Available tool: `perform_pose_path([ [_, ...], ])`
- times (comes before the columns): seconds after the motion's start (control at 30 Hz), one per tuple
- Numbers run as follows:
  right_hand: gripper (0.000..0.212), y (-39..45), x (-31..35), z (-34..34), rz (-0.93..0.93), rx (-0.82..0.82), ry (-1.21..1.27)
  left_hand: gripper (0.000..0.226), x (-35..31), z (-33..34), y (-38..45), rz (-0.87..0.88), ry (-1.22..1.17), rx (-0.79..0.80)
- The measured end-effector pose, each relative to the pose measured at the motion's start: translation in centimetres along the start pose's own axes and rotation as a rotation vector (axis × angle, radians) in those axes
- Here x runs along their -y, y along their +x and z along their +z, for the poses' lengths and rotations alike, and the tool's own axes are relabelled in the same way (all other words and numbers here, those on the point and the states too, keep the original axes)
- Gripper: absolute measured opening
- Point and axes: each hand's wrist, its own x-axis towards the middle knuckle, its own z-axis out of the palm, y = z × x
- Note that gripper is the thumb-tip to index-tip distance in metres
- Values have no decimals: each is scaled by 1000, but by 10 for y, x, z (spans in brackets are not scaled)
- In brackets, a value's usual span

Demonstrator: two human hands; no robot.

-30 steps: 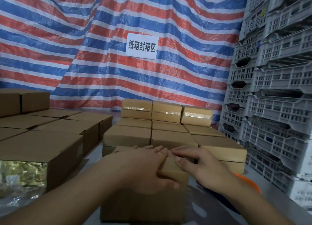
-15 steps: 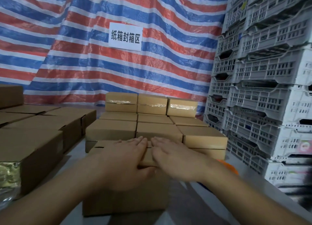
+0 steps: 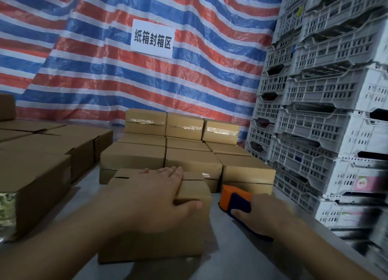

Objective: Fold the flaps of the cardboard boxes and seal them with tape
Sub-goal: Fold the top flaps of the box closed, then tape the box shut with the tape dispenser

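Left hand [image 3: 155,198] flat on box [image 3: 151,244]; right hand [image 3: 260,212] (gripping) on tape dispenser [image 3: 235,198].

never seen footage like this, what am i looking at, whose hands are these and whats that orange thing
The camera sits on a person's head, looking forward and down, so the two arms are that person's own. There is no robot. The left hand presses flat on the folded flaps of the nearest cardboard box. The right hand grips an orange and blue tape dispenser resting on the grey table. Behind lie more boxes, some with tape on them, and stacked white crates to the right.
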Motion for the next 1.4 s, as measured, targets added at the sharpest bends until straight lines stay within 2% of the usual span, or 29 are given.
perform_pose_path([
  [0.1, 47, 1, 1, 10, 20, -59, 45, 93, 0, 1, -3, -12, -40, -14],
  [0.23, 42, 4, 9, -19, -35, -178, 245, 81, 2, 2, -1, -7, -132, -37],
  [0.3, 46, 8, 18, -58, -63, -242, 461, 77, 4, 1, 2, -36, -255, -48],
  [0.37, 52, 12, 31, -99, -66, -246, 790, 67, 8, -1, 1, -62, -486, -93],
  [0.47, 63, 14, 53, -147, -129, -72, 1118, 30, 17, -10, 0, -108, -806, -247],
  [0.53, 75, 14, 68, -164, -227, 104, 1275, 33, 24, -13, 13, -204, -1058, -400],
  [0.6, 72, 16, 82, -170, -310, 261, 1392, 37, 30, -14, 14, -355, -1393, -466],
  [0.67, 65, 20, 92, -169, -352, 331, 1431, 39, 32, -13, 12, -419, -1659, -500],
  [0.77, 63, 22, 99, -161, -327, 447, 1426, 53, 40, -8, 3, -386, -1814, -520],
  [0.9, 82, 25, 100, -152, -365, 584, 1333, 68, 48, -10, 1, -386, -1939, -553],
  [1.0, 94, 30, 102, -153, -423, 581, 1253, 78, 48, -10, 0, -364, -1945, -565],
  [1.07, 91, 33, 105, -155, -456, 595, 1239, 81, 49, -9, -1, -343, -1926, -539],
  [1.2, 70, 35, 108, -157, -477, 655, 1198, 69, 52, -8, -3, -317, -1920, -504],
  [1.4, 73, 34, 111, -162, -452, 684, 1149, 56, 47, -13, -4, -345, -1922, -529],
])
